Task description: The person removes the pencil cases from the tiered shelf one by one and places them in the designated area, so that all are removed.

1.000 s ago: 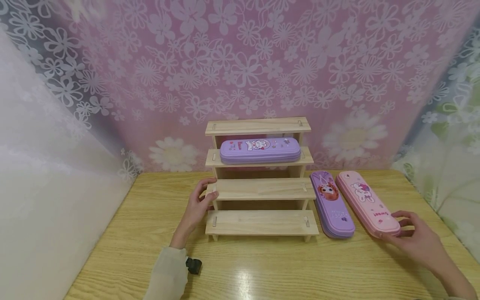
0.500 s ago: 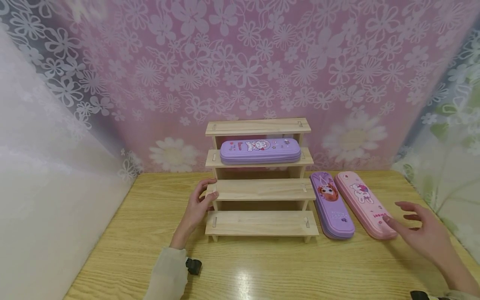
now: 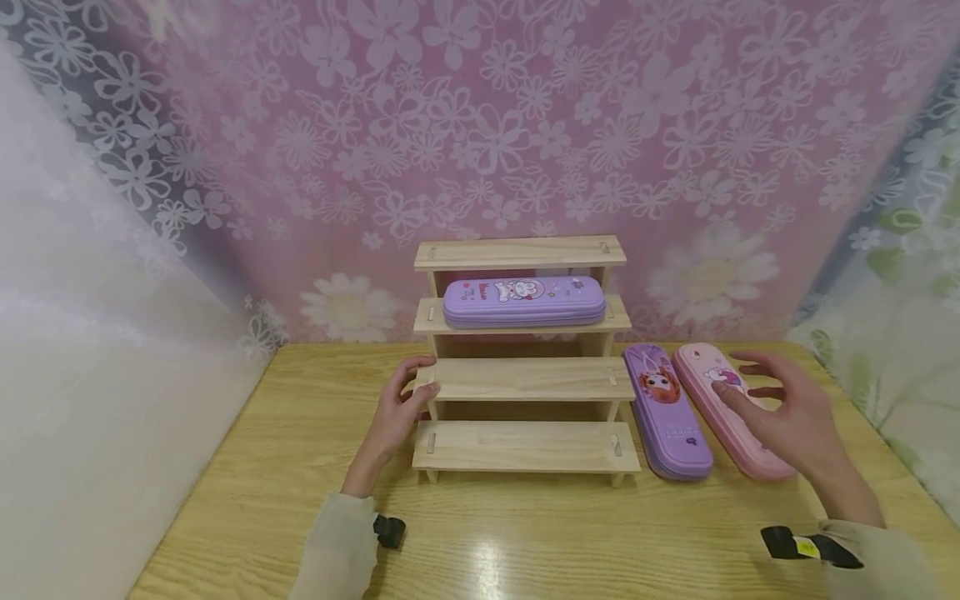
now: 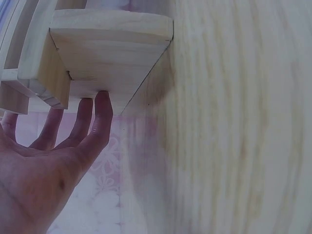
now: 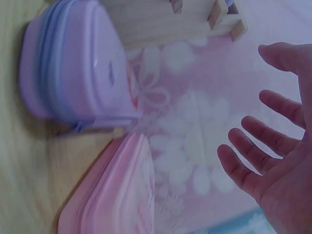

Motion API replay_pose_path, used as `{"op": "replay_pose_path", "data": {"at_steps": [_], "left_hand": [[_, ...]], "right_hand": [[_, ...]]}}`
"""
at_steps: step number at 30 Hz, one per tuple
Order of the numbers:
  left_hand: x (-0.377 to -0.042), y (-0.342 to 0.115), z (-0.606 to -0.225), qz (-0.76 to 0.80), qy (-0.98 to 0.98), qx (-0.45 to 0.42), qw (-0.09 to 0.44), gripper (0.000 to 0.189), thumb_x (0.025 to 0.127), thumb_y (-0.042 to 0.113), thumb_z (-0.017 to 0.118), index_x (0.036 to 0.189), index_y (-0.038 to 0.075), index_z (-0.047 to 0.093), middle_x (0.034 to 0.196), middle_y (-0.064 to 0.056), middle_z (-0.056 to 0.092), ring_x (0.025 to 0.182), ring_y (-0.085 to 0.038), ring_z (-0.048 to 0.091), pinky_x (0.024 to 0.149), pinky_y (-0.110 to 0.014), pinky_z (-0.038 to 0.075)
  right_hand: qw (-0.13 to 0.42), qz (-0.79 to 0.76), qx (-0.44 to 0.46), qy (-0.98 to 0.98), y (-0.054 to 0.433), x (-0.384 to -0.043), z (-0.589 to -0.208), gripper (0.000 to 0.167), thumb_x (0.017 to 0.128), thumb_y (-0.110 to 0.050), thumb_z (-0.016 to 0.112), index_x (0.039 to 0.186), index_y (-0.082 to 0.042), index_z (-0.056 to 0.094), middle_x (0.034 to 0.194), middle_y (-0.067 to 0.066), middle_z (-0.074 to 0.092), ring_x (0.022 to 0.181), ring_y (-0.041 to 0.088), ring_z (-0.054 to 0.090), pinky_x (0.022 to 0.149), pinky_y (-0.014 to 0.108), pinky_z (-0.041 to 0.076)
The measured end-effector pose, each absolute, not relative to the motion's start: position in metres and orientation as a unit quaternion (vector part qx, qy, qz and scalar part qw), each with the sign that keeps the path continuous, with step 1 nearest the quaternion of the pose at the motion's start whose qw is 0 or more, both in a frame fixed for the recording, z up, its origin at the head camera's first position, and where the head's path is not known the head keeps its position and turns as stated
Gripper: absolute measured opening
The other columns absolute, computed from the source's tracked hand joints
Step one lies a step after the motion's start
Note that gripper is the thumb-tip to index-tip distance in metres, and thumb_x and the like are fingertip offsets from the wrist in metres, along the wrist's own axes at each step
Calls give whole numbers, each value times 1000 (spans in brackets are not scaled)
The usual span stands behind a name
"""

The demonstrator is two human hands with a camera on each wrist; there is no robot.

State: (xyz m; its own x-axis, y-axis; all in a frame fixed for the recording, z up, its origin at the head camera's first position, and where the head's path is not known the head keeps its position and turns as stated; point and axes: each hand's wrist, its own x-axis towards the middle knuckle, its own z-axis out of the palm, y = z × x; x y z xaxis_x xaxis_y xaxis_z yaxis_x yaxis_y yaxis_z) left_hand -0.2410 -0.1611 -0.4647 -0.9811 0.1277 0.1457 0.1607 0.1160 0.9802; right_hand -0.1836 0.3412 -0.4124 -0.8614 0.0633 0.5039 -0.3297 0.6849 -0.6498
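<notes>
My left hand (image 3: 395, 410) holds the left end of a low board on a stepped wooden display shelf (image 3: 525, 448), thumb on the board's top. In the left wrist view its fingertips (image 4: 102, 97) press the side panel. With fingers spread and slightly bent, my right hand (image 3: 795, 421) hovers over a pink pencil case (image 3: 701, 367) with a rabbit print, hiding part of it. Left of that lies a purple pencil case (image 3: 675, 425) with a red-haired girl's picture, beside the shelf. Another, lilac pencil case (image 3: 525, 302) with a rabbit lies lengthwise on an upper step.
The shelf stands on a wood-grain table (image 3: 300, 467), near its back edge. Behind hangs a pink flowered curtain (image 3: 487, 125), and pale drapes (image 3: 82, 333) close off the sides. Dark camera mounts sit at both wrists.
My right hand has let go of the pink pencil case's near end, lifted, and moved left and farther back over it. My left hand keeps its hold on the shelf.
</notes>
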Motion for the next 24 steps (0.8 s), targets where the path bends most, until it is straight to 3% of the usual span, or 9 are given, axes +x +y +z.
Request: {"op": "replay_pose_path", "data": {"at_steps": [5, 14, 24], "left_hand": [[-241, -161, -465, -658, -747, -94, 14, 38, 103, 24, 62, 140, 25, 55, 142, -10, 50, 104, -28, 62, 80, -47, 60], [-240, -160, -462, -657, -747, -96, 15, 38, 103, 22, 61, 141, 23, 54, 143, -13, 51, 105, -30, 62, 82, -53, 60], [-240, -160, -462, -657, -748, -89, 16, 37, 103, 22, 62, 139, 26, 55, 143, -10, 51, 106, -30, 63, 82, -50, 60]], "right_hand": [[257, 390, 103, -878, 316, -196, -398, 50, 85, -7, 82, 131, -9, 64, 120, -29, 55, 106, -15, 51, 81, -1, 42], [285, 398, 193, -850, 281, -219, -374, 58, 77, 5, 83, 131, -7, 66, 127, -2, 63, 115, -8, 52, 87, 2, 44], [251, 413, 189, -855, 249, -241, -361, 56, 83, -5, 83, 135, -12, 63, 134, 8, 61, 116, -9, 49, 91, 3, 41]]}}
